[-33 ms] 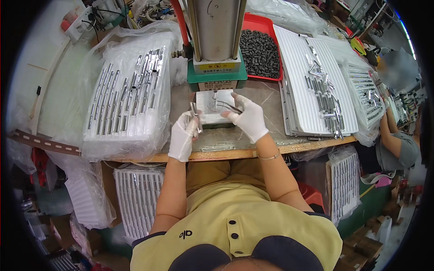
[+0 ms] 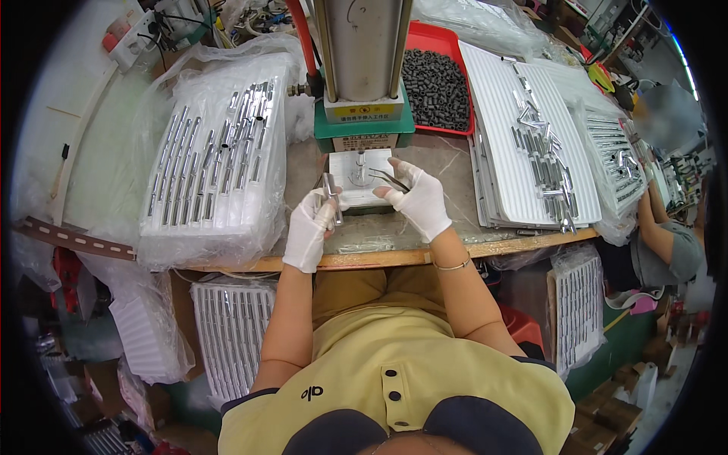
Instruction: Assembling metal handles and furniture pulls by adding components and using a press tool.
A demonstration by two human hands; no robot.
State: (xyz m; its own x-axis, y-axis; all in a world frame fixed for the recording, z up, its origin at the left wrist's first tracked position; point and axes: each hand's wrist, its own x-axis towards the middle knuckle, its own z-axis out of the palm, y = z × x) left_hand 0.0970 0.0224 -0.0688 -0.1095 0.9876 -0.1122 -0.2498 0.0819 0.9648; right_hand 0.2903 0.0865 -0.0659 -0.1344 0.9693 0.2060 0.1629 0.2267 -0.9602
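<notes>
My left hand [image 2: 309, 229], in a white glove with bare fingertips, is closed around shiny metal tubes [image 2: 331, 199] at the left edge of the press's plate. How many tubes it grips I cannot make out. In my gloved right hand [image 2: 419, 203] a pair of dark tweezers [image 2: 391, 180] is pinched, its tips pointing left over the plate. Between the hands lies the pale metal base plate [image 2: 346, 168] of a bench press [image 2: 362, 133] with a green head. A small upright metal piece [image 2: 362, 161] stands at the plate's middle, close to the tweezer tips.
Left of the press, a white foam tray [image 2: 171, 221] in plastic film bears rows of metal tubes. A red bin [image 2: 463, 76] of small dark cylindrical parts stands behind right. Stacked ribbed white trays [image 2: 493, 152] hold loose tubes. Another person [image 2: 667, 243] sits at far right.
My right hand has drawn slightly to the right, and the tweezer tips have moved away from the plate's middle. My left hand and its tubes have shifted a little to the right.
</notes>
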